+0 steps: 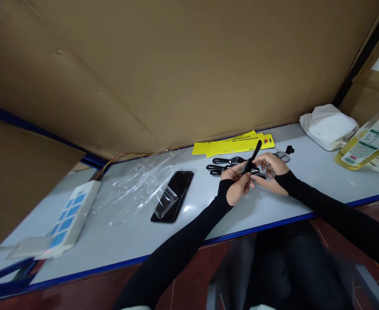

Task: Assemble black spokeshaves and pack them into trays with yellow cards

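Observation:
My left hand (pixel 236 183) is closed around the middle of a black spokeshave (pixel 257 150), one handle of which points up and away. From the other side my right hand (pixel 271 172) bends its fingers and thumb onto the same tool near its middle, where small metal parts show. The fingers hide most of the tool's body. Just beyond my left hand, several more black spokeshaves (pixel 220 167) lie side by side on the table. Beyond my right hand are small grey metal pieces (pixel 283 156) and a little black part (pixel 290 149).
Yellow printed cards (pixel 228 146) lie along the cardboard wall. Leftward on the table (pixel 127 239) are a black phone (pixel 181 189), clear plastic wrap (pixel 127 185) and a white power strip (pixel 75 219). At right stand a bottle of yellow liquid (pixel 366 144) and a white cloth bundle (pixel 328 125).

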The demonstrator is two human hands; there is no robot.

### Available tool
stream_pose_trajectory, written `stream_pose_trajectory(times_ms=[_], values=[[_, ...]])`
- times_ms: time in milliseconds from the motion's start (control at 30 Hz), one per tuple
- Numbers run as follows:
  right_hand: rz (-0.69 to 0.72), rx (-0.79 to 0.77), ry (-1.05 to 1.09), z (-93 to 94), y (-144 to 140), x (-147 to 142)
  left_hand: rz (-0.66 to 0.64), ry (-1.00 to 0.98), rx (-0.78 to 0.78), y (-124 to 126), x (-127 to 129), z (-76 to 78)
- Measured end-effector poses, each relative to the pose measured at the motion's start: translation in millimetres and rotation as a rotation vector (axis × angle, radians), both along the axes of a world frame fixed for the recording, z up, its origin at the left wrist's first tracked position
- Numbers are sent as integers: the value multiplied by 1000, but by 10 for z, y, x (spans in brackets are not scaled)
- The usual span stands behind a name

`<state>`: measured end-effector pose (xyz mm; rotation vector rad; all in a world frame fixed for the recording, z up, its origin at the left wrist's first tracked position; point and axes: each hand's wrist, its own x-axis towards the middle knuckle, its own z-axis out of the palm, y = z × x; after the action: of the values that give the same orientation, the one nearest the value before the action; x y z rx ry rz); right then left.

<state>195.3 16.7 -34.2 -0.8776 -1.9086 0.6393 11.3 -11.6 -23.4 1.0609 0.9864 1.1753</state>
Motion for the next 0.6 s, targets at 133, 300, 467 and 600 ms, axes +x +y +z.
stream_pose_trajectory(times_ms=[133, 300, 467, 600], values=[[19, -44, -32, -14, 28, 24, -4, 3, 0, 2, -8, -13], [40, -40, -40, -35, 39, 32, -30, -10, -1, -9, 16, 0], [74, -46, -66, -20, 48, 41, -27, -4, -8, -14, 15, 1], [96, -53, -48, 43, 37, 66, -46, 24, -15, -11, -5, 22]])
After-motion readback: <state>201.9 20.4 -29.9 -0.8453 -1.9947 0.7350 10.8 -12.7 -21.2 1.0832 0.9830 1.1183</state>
